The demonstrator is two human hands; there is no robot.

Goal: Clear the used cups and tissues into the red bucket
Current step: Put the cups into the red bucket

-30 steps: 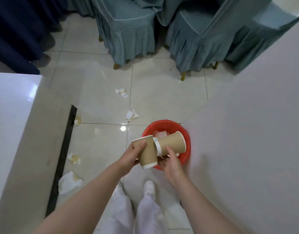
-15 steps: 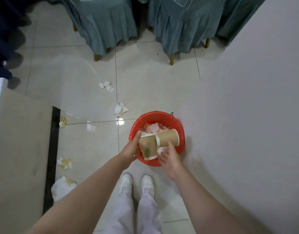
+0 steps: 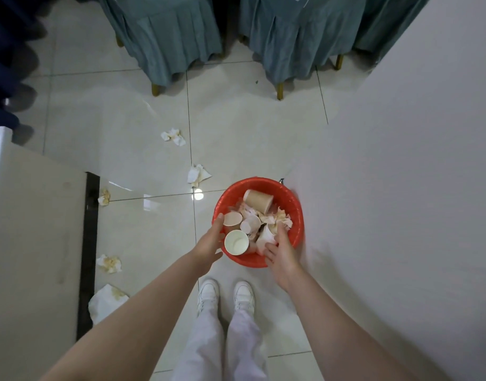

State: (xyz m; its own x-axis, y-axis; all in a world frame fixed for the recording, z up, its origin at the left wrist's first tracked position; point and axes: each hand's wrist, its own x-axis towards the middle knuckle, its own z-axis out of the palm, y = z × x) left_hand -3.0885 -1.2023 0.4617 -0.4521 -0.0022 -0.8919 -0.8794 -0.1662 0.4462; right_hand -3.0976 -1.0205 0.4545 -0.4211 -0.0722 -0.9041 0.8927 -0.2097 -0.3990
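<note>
Several paper cups [image 3: 236, 242] lie inside the red bucket [image 3: 297, 215]; both hands, left [image 3: 208, 240] and right [image 3: 279, 250], hover open-fingered over it, holding nothing. Next: gather the stained tissues [image 3: 109, 264] left of the bucket.

Both hands empty, fingers spread over red bucket [image 3: 298, 215]: left hand [image 3: 210, 243] at its 8 o'clock rim, right hand [image 3: 280, 250] at 5. Paper cups [image 3: 236, 242] and tissues [image 3: 280, 220] inside; stained tissues [image 3: 173, 136] on floor toward 10.

let go of both cups [image 3: 236, 242], they're in the bucket [image 3: 296, 235] now, my left hand [image 3: 210, 241] and right hand [image 3: 280, 250] open and empty over it
</note>
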